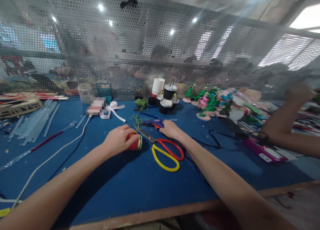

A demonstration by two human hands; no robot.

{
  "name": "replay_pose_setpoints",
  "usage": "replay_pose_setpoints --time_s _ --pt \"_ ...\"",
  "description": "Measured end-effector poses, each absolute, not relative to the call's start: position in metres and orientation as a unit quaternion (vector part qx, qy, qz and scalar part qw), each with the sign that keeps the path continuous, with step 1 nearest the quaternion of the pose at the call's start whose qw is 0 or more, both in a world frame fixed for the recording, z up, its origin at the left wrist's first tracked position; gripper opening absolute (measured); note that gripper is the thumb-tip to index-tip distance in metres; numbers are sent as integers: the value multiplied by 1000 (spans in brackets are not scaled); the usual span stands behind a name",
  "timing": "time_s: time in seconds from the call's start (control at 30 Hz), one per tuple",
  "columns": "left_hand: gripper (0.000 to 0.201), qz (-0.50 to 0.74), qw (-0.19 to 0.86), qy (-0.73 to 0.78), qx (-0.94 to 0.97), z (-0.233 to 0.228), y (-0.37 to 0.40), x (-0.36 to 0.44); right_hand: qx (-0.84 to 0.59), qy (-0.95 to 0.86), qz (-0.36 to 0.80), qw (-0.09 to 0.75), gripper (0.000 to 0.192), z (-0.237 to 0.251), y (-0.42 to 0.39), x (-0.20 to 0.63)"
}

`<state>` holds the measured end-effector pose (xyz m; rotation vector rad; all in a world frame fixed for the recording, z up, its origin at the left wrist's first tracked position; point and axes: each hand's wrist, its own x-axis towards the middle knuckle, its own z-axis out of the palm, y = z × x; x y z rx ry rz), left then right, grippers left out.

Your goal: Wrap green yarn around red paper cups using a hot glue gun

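Observation:
My left hand [118, 139] is closed around a small red cup [135, 144] with a pale green rim, tipped on its side just above or on the blue table. With my right hand [171, 129] I grip a blue glue gun [149, 123] with an orange trigger; its nozzle points left, and my fingers are partly hidden behind the back of the hand. Between the two hands lie scissors [153, 141] with one red and one yellow handle, blades toward the glue gun. Green yarn [141, 104] trails down near the gun's nozzle.
Glue sticks [37, 120] lie at the left beside a white cable [62, 146]. Black and white small buckets [166, 106] stand at the back. Green plant figures [212, 101] stand back right. A purple power strip [265, 151] lies near another person's arm [282, 123].

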<state>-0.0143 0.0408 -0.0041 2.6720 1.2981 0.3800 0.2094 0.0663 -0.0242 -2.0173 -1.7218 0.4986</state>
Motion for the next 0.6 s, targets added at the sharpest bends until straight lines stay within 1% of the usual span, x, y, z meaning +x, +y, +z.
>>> replay_pose_setpoints --time_s 0.13,0.17,0.23,0.3,0.33,0.47,0.6 --pt "43 96 72 432 894 0 41 -16 -720 -598 217 276 26 -15 59 212" --pt "44 85 73 425 898 2 41 -17 -711 -596 231 293 28 -11 55 213" --pt "48 58 75 410 907 4 42 -19 -688 -597 265 317 22 -2 45 215" --pt "58 33 76 397 914 6 42 -21 -659 -602 306 331 13 7 34 215" --pt "61 25 78 393 916 7 43 -22 -639 -606 328 341 13 11 28 215" --pt "57 30 82 392 916 6 45 -24 -549 -632 394 381 18 15 7 210" --pt "55 62 84 408 907 5 46 -25 -539 -643 400 369 19 11 -5 201"
